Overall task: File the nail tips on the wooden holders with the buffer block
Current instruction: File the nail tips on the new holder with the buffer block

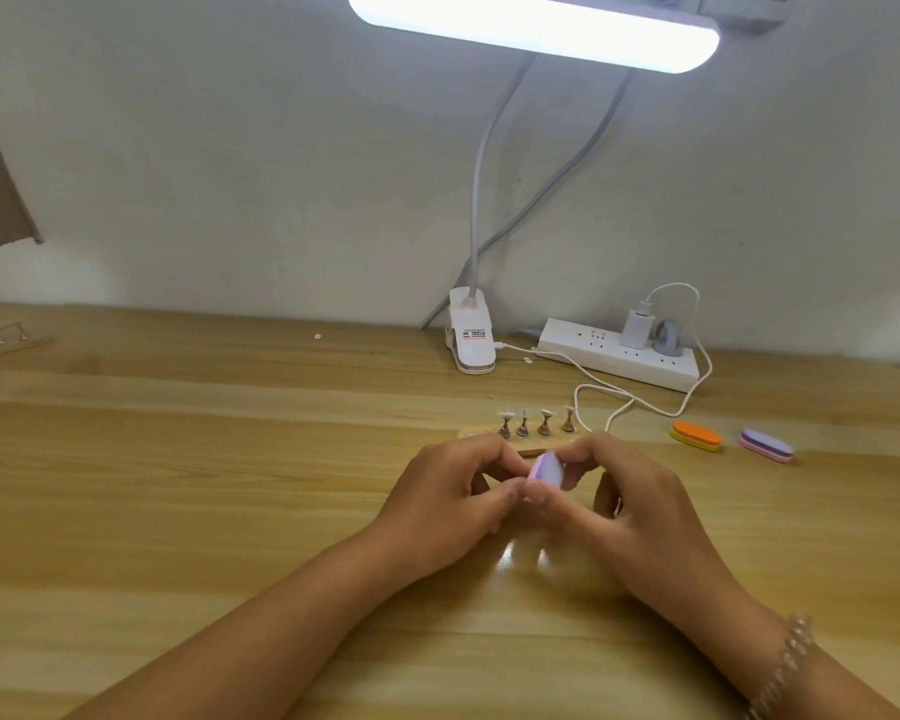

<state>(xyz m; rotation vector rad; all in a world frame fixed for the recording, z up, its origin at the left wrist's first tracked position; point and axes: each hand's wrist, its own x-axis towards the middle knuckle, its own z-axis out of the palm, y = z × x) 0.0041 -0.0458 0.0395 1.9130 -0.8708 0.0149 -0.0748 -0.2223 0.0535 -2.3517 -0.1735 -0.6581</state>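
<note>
Buffer block (545,472) blurred — wooden base (530,450) half hidden.

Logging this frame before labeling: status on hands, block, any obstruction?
Right hand grips buffer block; left hand curled against it, its hold hidden. Four nail tips upright on wooden holder behind. Nothing in the way.

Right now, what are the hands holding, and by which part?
A buffer block, pinched at its lower end by fingertips of the left hand and right hand; upper end free.
</note>
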